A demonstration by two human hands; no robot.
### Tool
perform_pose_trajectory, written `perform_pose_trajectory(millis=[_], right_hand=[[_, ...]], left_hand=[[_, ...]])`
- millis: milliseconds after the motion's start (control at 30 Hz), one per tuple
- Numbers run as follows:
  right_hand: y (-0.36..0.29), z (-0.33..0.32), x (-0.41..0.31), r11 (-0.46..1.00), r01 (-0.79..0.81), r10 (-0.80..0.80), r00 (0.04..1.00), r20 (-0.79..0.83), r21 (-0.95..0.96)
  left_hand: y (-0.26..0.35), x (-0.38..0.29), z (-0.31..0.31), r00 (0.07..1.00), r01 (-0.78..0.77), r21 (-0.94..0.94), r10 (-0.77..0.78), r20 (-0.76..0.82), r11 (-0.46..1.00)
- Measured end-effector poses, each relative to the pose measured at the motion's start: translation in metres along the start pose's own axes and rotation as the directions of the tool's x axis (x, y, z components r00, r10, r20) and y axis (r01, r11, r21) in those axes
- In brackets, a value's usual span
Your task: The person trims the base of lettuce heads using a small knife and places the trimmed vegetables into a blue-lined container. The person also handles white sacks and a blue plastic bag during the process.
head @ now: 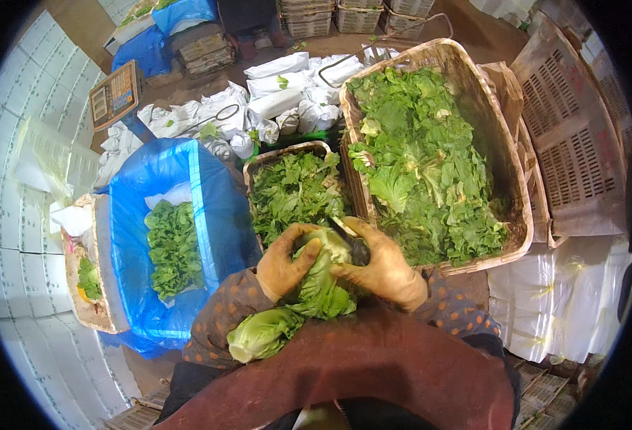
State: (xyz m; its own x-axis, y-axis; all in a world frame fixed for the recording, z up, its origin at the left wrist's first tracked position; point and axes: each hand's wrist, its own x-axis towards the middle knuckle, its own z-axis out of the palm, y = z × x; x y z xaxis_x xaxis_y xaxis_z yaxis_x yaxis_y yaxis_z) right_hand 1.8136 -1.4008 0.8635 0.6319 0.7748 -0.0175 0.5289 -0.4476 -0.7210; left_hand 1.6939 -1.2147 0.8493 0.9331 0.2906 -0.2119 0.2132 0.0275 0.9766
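Close in front of my body, my left hand [288, 263] is closed around the left side of a head of leafy green lettuce [318, 287]. My right hand [386, 266] is at its other side and grips a small dark-handled tool [358, 248], seemingly a knife; my fingers hide part of it. Thumb and fingertips of that hand touch the base of the head. A second lettuce head [265, 333] lies by my left forearm on the dark red apron [402, 365], its cut stem towards the lower left.
A large crate [520, 215] of loose leaves stands right, a smaller leaf-filled crate [249, 166] ahead. At left, a box lined with blue plastic [128, 215] holds lettuce. Beyond lie white wrapped bundles [278, 102] and a scale [114, 97]. A person's legs [249, 27] show at the top.
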Motion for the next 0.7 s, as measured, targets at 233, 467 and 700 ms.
perform_pose_trajectory(millis=[233,467,700], right_hand=[[-0.017,-0.024,-0.004,0.985,-0.172,0.172,0.982,0.076,0.003],[-0.008,0.003,-0.003,0.988,-0.006,0.002,1.0,-0.023,-0.155],[-0.011,-0.014,-0.001,0.993,-0.118,0.116,0.991,0.067,0.022]], left_hand=[[-0.029,0.002,-0.004,0.996,-0.072,0.208,0.08,-0.032,0.976],[-0.035,0.003,-0.001,0.993,-0.008,0.167,0.028,-0.114,0.986],[-0.027,0.001,-0.001,0.99,-0.031,0.294,0.07,-0.122,0.955]])
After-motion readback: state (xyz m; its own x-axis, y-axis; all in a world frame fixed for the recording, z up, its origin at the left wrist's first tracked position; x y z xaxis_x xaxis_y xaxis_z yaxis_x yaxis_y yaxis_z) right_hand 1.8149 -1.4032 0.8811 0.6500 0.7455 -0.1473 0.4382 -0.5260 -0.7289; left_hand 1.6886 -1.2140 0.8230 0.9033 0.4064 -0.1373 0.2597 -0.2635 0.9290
